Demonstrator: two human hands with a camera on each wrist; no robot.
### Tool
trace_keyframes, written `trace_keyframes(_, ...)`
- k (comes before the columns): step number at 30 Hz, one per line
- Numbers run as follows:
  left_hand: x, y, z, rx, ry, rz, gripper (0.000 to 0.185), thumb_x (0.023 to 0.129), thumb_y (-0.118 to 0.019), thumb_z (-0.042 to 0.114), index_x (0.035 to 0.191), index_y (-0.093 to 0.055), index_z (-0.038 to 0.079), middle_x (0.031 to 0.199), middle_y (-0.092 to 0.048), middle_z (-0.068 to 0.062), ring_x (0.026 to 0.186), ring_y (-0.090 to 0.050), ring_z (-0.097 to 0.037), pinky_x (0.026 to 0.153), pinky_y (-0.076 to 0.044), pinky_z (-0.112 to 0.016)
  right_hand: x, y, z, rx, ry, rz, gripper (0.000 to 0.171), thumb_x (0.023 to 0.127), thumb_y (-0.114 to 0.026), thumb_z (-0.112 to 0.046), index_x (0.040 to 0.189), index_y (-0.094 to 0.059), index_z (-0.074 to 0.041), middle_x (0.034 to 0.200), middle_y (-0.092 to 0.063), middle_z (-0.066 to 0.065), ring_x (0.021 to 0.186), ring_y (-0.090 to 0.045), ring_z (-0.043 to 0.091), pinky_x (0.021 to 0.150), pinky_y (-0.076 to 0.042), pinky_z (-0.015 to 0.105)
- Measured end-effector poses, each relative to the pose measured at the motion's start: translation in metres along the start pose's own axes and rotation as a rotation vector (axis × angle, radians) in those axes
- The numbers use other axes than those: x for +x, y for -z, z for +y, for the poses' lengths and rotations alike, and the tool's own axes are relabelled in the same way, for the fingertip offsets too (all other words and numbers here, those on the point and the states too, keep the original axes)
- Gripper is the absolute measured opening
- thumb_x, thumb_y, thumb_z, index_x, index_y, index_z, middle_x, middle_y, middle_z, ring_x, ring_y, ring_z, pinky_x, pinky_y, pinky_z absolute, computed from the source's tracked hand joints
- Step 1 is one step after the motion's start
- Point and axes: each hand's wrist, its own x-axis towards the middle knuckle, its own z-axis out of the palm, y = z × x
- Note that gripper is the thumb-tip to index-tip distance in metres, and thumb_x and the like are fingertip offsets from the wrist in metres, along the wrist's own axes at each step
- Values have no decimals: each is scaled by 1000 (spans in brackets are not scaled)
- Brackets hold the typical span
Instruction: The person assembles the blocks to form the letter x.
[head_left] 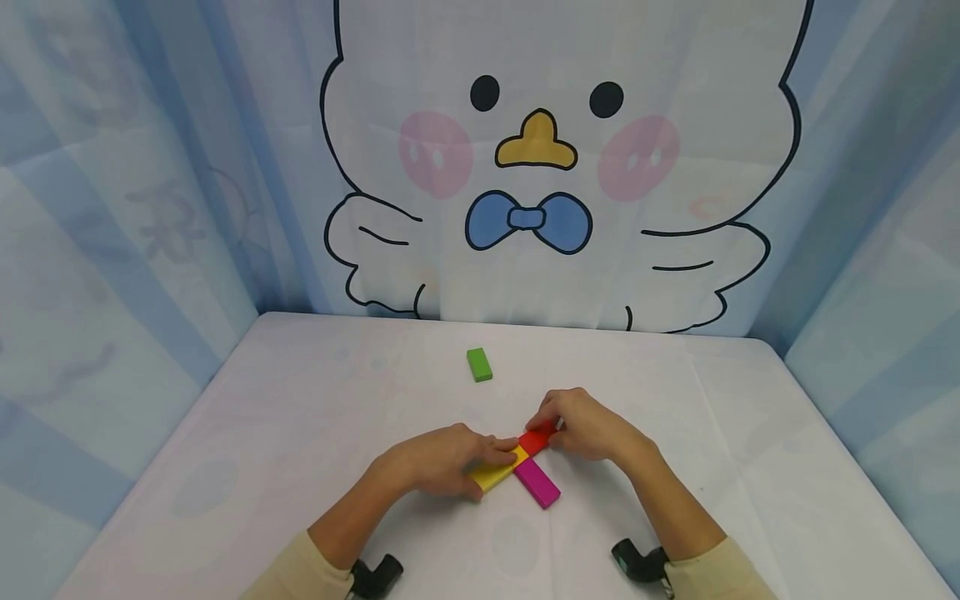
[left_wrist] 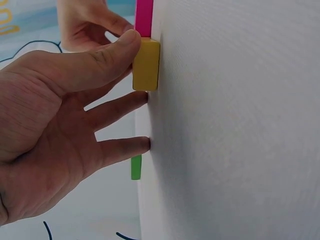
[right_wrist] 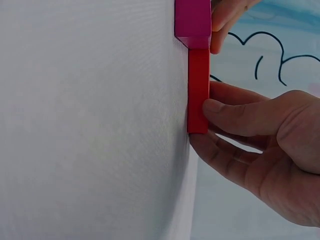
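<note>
My left hand (head_left: pixel 448 460) pinches a flat yellow block (head_left: pixel 492 477) on the table, thumb on its near side and a finger over its far end. A red block (head_left: pixel 534 442) is gripped by my right hand (head_left: pixel 591 423), with the thumb against its near side in the right wrist view. Yellow and red lie end to end in one slanting line. From where they meet, a magenta block (head_left: pixel 537 483) points toward the near right, and no hand holds it. Two fingertips of the left hand (left_wrist: pixel 65 110) reach down to the tabletop beside the yellow block.
Farther back on the white-covered table (head_left: pixel 360 375) a green block (head_left: pixel 479 365) lies by itself. Behind the table hangs a curtain (head_left: pixel 540 275) printed with a cartoon bird, and blue-and-white cloth walls close off both sides. Black wrist-worn devices (head_left: pixel 640 562) sit near the sleeves.
</note>
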Motion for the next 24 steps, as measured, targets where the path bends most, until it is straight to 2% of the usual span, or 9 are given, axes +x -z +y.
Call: trace_keyframes(24, 2, -1, 3, 10, 8, -3, 69, 92, -80, 23, 153, -51, 36, 160, -47, 18, 142, -54, -18, 112, -50, -33, -2, 2, 0, 27, -17, 6, 29, 89, -77, 1, 114, -82, -13, 104, -70, -3, 98, -63, 14, 82, -61, 29)
